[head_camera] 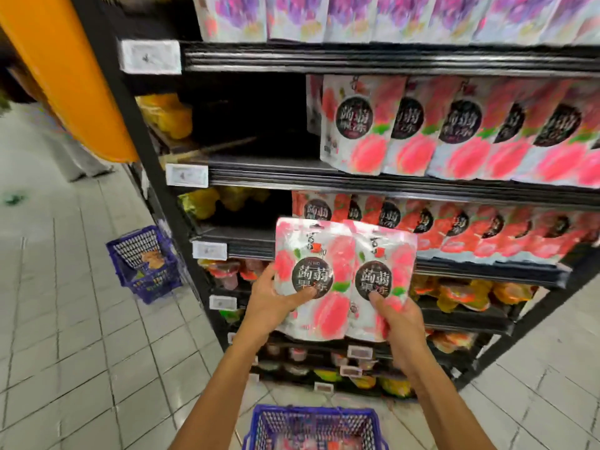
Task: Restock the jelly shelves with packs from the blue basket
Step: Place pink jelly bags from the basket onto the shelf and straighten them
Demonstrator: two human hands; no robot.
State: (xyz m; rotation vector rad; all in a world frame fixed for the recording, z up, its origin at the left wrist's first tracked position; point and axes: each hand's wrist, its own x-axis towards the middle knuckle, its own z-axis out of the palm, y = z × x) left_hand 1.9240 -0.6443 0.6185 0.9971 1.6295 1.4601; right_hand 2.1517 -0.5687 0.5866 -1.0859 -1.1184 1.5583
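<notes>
Pale tiled floor [81,319], black metal shelving [357,60], orange curved panel [65,76] upper left, white price tags [186,174]

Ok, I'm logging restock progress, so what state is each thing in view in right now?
left peach pack, upright, held in front of the shelves
right peach pack, upright, beside the left one
left hand, grips the left peach pack
right hand, grips the right peach pack
blue basket, on the floor, pink packs inside
peach shelf, left end bare, right part stocked

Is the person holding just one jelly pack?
No, the left hand holds a pink pack and the right hand holds a second pink pack beside it.
</notes>
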